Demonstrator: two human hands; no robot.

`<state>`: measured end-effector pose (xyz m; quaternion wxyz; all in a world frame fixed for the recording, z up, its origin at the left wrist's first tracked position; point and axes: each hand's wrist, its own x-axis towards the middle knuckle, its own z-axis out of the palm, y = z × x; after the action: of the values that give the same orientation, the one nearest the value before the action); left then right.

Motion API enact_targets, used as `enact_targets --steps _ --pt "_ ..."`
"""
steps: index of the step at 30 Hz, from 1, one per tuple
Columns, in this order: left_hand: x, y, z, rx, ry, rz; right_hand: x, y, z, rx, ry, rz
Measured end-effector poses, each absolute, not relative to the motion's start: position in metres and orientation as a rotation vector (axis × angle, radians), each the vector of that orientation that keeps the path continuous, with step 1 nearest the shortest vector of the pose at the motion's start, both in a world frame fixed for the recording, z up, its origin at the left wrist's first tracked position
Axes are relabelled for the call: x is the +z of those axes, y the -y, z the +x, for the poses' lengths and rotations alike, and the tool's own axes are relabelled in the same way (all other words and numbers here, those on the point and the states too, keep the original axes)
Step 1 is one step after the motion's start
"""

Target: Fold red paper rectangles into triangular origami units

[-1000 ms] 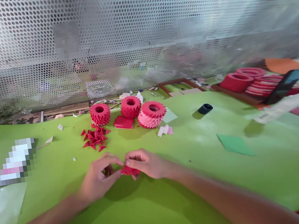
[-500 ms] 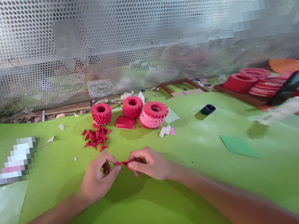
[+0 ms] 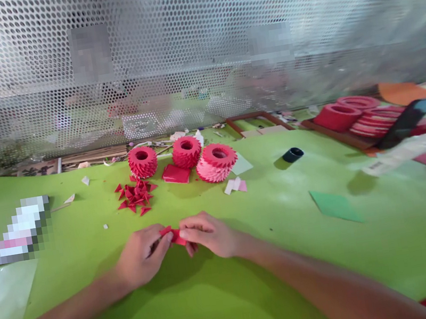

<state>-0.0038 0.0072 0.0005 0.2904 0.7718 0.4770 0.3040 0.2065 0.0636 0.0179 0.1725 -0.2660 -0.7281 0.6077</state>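
Observation:
A small piece of folded red paper (image 3: 177,237) is pinched between my two hands, just above the green tabletop. My left hand (image 3: 145,254) grips its left end with thumb and fingers. On the other end, the thumb and fingers of my right hand (image 3: 209,234) are closed. Beyond my hands lies a loose pile of pointed red folded paper pieces (image 3: 136,196). Behind it stand a red paper ring (image 3: 143,163), a second red ring (image 3: 186,153) and a red-and-pink ring (image 3: 217,164). A stack of red paper (image 3: 176,174) lies among them.
A phone (image 3: 22,230) lies at left. To the right are a dark cylindrical cap (image 3: 292,155), a green paper sheet (image 3: 336,207), a clear bottle (image 3: 402,154) and a brown tray (image 3: 342,136) with red rings. A perforated metal panel (image 3: 178,41) closes off the back.
The red paper has been turned from nearly edge-on, so its flat face now shows. Both hands stay pinched on it. The view has shifted slightly.

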Motion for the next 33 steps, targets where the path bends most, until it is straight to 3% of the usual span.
enact_targets --steps 5,16,28,33 --pt "0.0034 -0.0076 -0.0044 0.933 -1.334 2.023 0.0194 -0.0644 0.2047 1.900 1.776 -0.663" --pt "0.0030 -0.0063 -0.0028 0.942 -1.345 2.081 0.0188 -0.0621 0.2018 1.943 1.740 -0.728" --pt "-0.0017 -0.0050 -0.0027 0.872 -1.332 2.125 0.0156 -0.0603 0.2029 1.561 2.048 -0.950" --pt "-0.0005 -0.0057 -0.0026 0.882 -1.367 2.093 0.0187 -0.0611 0.2019 1.633 1.939 -0.852"
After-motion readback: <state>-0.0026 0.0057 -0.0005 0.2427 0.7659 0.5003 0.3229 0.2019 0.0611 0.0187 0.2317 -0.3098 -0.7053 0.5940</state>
